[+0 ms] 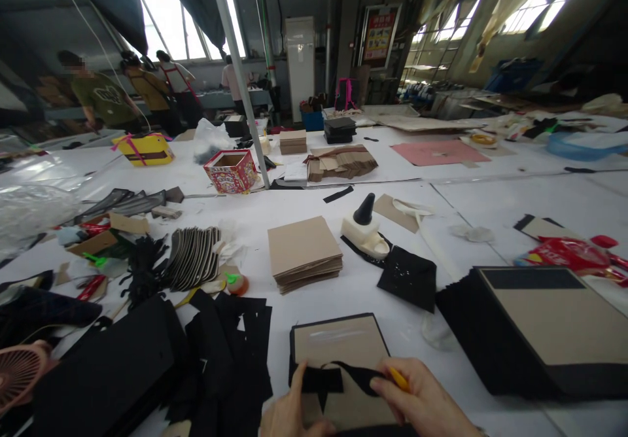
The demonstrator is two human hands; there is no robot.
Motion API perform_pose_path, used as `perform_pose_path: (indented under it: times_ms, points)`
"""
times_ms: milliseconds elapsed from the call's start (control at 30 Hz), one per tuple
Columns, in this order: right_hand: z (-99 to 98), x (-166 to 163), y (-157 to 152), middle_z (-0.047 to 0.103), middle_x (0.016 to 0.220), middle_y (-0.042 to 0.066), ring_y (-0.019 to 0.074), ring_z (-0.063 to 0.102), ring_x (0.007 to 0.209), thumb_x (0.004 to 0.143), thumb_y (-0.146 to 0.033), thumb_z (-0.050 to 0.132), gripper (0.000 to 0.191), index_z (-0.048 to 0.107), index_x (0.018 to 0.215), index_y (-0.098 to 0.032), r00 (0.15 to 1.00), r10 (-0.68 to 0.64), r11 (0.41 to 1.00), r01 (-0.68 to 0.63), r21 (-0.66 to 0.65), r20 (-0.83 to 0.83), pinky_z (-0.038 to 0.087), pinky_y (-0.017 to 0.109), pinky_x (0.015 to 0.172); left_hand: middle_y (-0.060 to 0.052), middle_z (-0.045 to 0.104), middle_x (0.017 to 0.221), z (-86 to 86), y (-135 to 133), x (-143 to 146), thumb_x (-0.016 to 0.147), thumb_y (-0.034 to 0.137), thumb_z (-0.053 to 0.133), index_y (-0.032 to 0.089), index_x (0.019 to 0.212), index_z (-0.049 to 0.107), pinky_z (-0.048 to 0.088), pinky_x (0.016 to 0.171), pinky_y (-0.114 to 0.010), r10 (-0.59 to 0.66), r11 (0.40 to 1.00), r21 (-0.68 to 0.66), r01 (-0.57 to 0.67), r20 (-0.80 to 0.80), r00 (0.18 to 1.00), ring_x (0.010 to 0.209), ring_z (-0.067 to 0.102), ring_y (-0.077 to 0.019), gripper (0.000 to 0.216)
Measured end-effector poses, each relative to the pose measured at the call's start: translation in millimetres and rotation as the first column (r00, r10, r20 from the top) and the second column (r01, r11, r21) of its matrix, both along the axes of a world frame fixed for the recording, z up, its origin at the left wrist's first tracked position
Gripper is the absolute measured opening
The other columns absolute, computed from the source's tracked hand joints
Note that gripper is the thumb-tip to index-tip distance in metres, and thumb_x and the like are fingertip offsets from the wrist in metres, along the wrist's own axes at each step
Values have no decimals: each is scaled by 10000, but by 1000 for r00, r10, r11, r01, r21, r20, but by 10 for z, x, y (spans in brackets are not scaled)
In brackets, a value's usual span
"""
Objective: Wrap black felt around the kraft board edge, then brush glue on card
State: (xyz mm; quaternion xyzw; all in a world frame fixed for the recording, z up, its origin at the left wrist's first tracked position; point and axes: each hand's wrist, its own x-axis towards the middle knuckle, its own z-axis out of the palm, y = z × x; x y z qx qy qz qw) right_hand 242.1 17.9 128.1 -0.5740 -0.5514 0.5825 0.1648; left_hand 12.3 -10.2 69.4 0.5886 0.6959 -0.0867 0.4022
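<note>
Head view: we pinch black strip (338, 379) with left hand (289, 411); right hand (422, 401) grasps strip's end.
Around: cardboard stack (304, 254), glue bottle (366, 231).
Surface: white bench (515, 208).

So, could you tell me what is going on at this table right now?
A person presses a black ribbon piece onto a brown card panel on the white table. The left hand pins the ribbon; the right hand grips its other end, holding a yellow tool. A stack of brown cards and a glue bottle sit beyond; other people work in the background.
</note>
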Motion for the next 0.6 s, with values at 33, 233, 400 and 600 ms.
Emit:
perform_pose_path:
  times_ms: [33, 233, 400, 600]
  points:
    - [55, -29, -17, 401, 468, -60, 112, 390, 478, 808, -400, 477, 278, 478, 617, -198, 1000, 21, 1000, -21, 9, 9, 280, 227, 468, -54, 709, 857, -32, 6, 7, 624, 323, 583, 199, 1415, 199, 434, 677, -306, -9, 1000, 11, 9, 16, 1000, 819, 655, -255, 889]
    - [358, -125, -72, 386, 542, -46, 129, 424, 548, 818, -399, 456, 310, 417, 576, -210, 974, 172, 970, -193, 146, 144, 298, 234, 521, -26, 705, 871, -48, 117, -87, 790, 213, 393, 279, 1192, 526, 413, 664, -238, -184, 968, 209, 138, 220, 958, 804, 646, -174, 429]
    - [287, 277, -21, 385, 529, -37, 143, 425, 544, 855, -506, 389, 403, 396, 574, -217, 955, 25, 969, -95, 228, 294, 314, 246, 536, -70, 709, 853, -116, 53, -841, 886, 354, 303, 239, 864, 635, 442, 701, -285, -139, 972, 206, 111, 125, 982, 833, 656, -222, 352]
    - [270, 355, -72, 460, 533, -23, 148, 455, 559, 844, -458, 447, 364, 477, 574, -217, 956, 85, 966, -148, 213, 281, 335, 228, 542, -81, 698, 907, 51, 1, -1787, 877, 426, 317, 189, 1436, 7, 443, 833, -469, 251, 965, 139, -224, -221, 942, 877, 658, -305, 682]
